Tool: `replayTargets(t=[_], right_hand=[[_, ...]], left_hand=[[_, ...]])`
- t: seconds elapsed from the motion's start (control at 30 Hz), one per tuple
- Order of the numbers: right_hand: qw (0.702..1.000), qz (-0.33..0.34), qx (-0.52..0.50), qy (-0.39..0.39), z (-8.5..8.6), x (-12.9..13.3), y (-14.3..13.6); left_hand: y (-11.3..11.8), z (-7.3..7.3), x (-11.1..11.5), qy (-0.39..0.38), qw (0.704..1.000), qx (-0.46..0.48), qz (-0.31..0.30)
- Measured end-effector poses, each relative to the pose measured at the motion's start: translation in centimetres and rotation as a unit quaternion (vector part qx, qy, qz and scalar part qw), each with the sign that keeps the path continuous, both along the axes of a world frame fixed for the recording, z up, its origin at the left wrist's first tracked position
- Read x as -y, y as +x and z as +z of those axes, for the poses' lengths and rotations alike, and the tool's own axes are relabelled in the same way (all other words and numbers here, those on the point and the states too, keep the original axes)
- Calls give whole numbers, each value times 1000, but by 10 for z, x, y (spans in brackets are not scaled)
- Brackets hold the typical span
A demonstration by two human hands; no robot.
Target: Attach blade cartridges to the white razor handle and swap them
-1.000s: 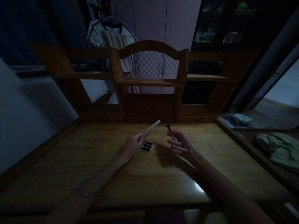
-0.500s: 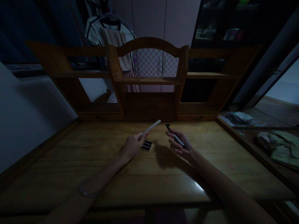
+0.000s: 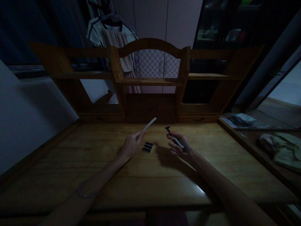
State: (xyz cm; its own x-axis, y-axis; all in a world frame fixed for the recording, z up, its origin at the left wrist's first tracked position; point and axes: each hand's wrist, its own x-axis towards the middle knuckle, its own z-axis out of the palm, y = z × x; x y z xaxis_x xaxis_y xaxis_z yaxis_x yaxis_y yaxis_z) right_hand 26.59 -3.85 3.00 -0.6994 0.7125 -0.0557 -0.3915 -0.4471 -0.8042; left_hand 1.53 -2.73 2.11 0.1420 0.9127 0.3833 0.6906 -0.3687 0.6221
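Slim grey-and-black T-headed razor (image 3: 178, 143) hangs above the yellowish wooden worktop (image 3: 98, 146), right of centre, gripped by my right hand (image 3: 187, 143); my left hand (image 3: 131, 146) grips a pale slender plastic-looking rod (image 3: 150, 123). Slackening could drop either; a low sweep might knock the flat black-barred rectangular pack (image 3: 148, 146) between my hands.

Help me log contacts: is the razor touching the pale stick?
Apart: the head view shows desk between the pale stick in the left hand and the razor in the right hand.
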Motion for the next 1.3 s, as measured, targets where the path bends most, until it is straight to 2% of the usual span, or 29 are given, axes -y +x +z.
replayTargets(t=[0.17, 0.37, 0.57, 0.77, 0.97, 1.13, 1.3], right_hand=[[1000, -3, 22, 6, 1, -1, 1], [998, -19, 52, 0, 2, 4, -9], [997, -25, 68, 10, 1, 4, -10], [997, -35, 65, 14, 3, 2, -6], [995, -25, 93, 14, 0, 1, -8], [994, -52, 100, 14, 4, 4, -8], [993, -54, 101, 13, 3, 3, -8]], left_hand=[[9, 2, 6, -10, 997, -24, -73], [1, 0, -1, -4, 1000, 11, -5], [7, 3, 6, -16, 996, 4, -86], [5, 0, 1, -23, 999, 26, -34], [9, 2, 7, -32, 994, 15, -101], [8, 1, 5, -30, 998, 5, -59], [8, 0, 5, -27, 996, -5, -87]])
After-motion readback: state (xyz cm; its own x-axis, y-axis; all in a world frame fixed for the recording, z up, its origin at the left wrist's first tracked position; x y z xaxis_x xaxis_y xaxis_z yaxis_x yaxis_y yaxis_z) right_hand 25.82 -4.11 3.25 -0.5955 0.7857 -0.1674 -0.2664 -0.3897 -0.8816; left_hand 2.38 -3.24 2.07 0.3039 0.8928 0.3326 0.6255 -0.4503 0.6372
